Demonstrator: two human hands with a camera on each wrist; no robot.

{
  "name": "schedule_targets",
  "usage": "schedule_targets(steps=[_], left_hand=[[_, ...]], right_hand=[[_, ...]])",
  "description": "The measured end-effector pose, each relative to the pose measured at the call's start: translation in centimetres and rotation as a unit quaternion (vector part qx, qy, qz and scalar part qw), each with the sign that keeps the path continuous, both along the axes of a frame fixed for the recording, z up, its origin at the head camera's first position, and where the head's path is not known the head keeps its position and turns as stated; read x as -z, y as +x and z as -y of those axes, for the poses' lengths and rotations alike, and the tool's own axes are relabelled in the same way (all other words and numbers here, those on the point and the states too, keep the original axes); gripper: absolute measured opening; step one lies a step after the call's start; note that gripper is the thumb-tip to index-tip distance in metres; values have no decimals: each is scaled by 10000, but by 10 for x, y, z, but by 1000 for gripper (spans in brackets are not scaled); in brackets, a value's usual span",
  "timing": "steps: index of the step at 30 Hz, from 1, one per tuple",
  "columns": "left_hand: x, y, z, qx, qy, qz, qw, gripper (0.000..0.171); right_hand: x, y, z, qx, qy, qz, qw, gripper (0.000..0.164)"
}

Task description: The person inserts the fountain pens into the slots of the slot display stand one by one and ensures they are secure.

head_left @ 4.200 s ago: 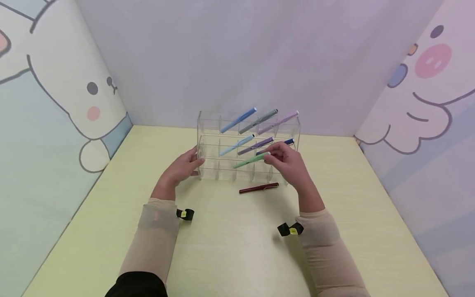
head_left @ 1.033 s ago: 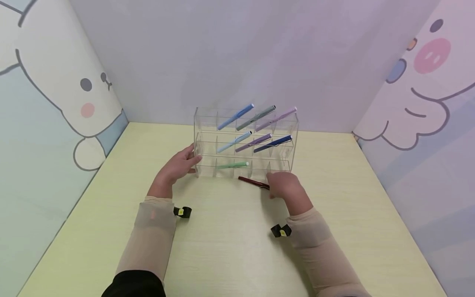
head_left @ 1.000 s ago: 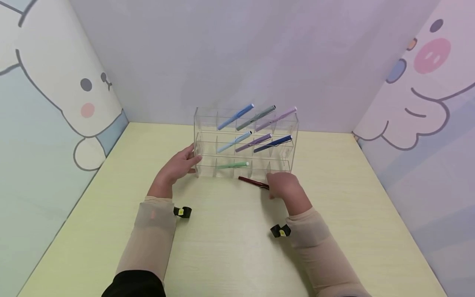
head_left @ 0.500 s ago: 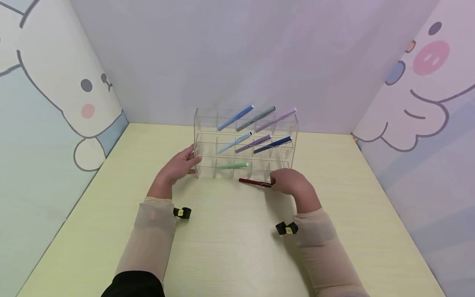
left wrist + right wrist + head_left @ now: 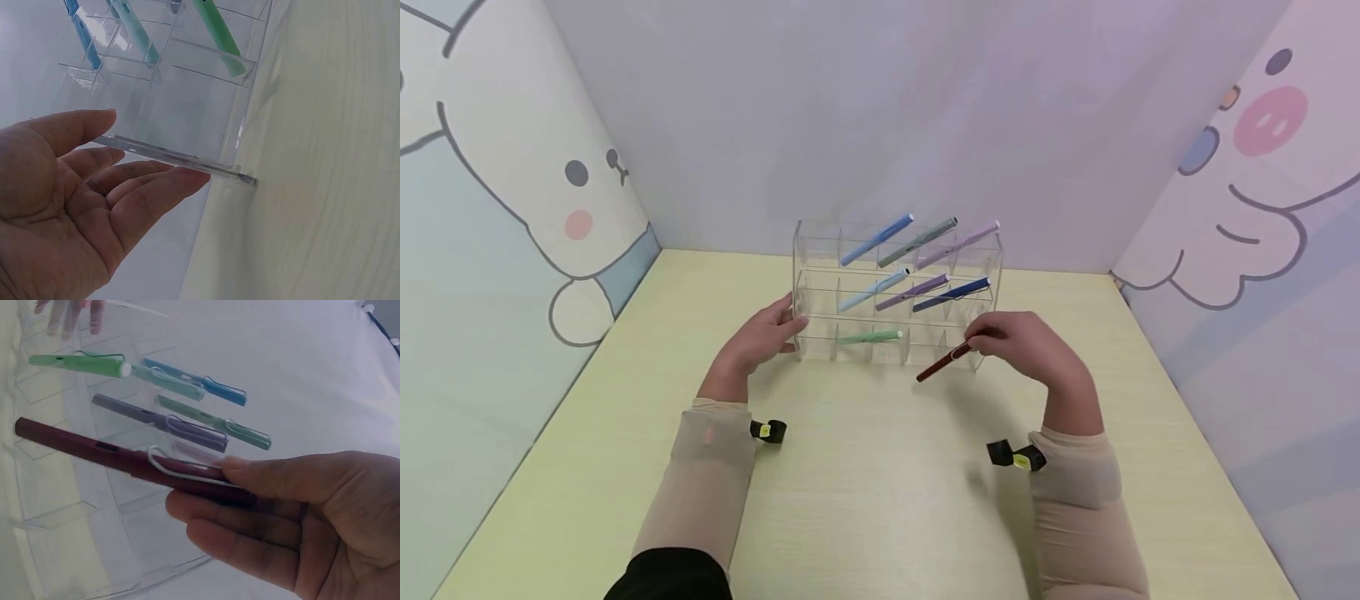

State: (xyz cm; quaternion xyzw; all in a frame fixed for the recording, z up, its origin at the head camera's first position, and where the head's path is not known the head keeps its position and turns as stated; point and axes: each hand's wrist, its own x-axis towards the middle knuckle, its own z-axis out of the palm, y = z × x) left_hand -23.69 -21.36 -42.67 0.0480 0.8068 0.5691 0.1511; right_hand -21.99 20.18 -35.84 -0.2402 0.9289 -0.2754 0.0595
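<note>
My right hand [image 5: 1018,343] pinches a dark red pen [image 5: 942,363] by its clip end, between thumb and fingers. The pen slants down to the left, raised off the table, in front of the lower right part of a clear acrylic pen rack [image 5: 820,327]. In the right wrist view the silver clip of the red pen [image 5: 125,456] shows near the thumb. At the rack's left side panel my left hand [image 5: 762,337] holds on, thumb in front and fingers along the outer face. A green pen [image 5: 871,337] lies in the rack's bottom row.
Higher rows hold a blue pen [image 5: 877,240], a grey-green pen [image 5: 919,242], a lilac pen [image 5: 958,245], a light blue pen [image 5: 874,290], a purple pen [image 5: 913,292] and a navy pen [image 5: 952,295]. The pale table [image 5: 865,500] meets a wall behind the rack.
The green pen went from my right hand into the bottom row. My right hand then took the dark red pen and lifted it off the table, to the right. My left hand stays at the rack.
</note>
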Motion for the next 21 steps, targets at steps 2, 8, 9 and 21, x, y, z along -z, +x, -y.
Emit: schedule_targets(steps=[2, 8, 9, 21], left_hand=[[0, 0, 0, -15, -10, 24, 10000, 70], [1, -1, 0, -15, -26, 29, 10000, 71], [1, 0, 1, -6, -19, 16, 10000, 71], [0, 0, 0, -14, -88, 39, 10000, 71]], right_hand=[[-6, 3, -6, 179, -227, -171, 9994, 14], [-14, 8, -8, 462, -687, -737, 9938, 20], [-13, 8, -7, 450, -739, -801, 9930, 21], [6, -6, 12, 338, -669, -312, 9967, 15]])
